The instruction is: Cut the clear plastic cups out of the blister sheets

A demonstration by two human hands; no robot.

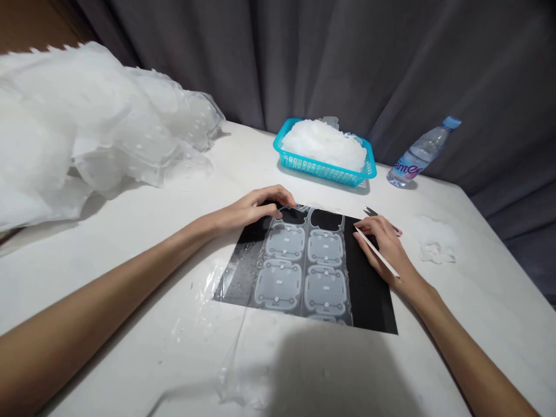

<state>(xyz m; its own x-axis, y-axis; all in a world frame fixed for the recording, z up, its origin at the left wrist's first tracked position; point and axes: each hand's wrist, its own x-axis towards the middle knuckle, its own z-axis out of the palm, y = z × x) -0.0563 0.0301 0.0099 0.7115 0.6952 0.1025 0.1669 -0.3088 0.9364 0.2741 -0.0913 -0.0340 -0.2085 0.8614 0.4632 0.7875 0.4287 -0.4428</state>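
A clear plastic sheet with rows of translucent, rounded-square pieces [279,282] lies over a black mat [373,301]. At the sheet's far edge rests my left hand [256,207], its thumb and forefinger apart by an outline where a piece is absent. My right hand [386,243] is closed around a slim white stick [377,252], above the mat's right side. Just behind that hand lies a tool with pointed metal blades [369,212] and a pinkish handle, partly hidden; it looks like small scissors.
A turquoise basket [321,171] heaped with white translucent pieces stands at the back. Right of it is a water bottle [417,155]. Large translucent plastic bags [108,116] fill the back left. A few clear scraps [436,250] lie at the right. A grey curtain [339,63] hangs behind the table.
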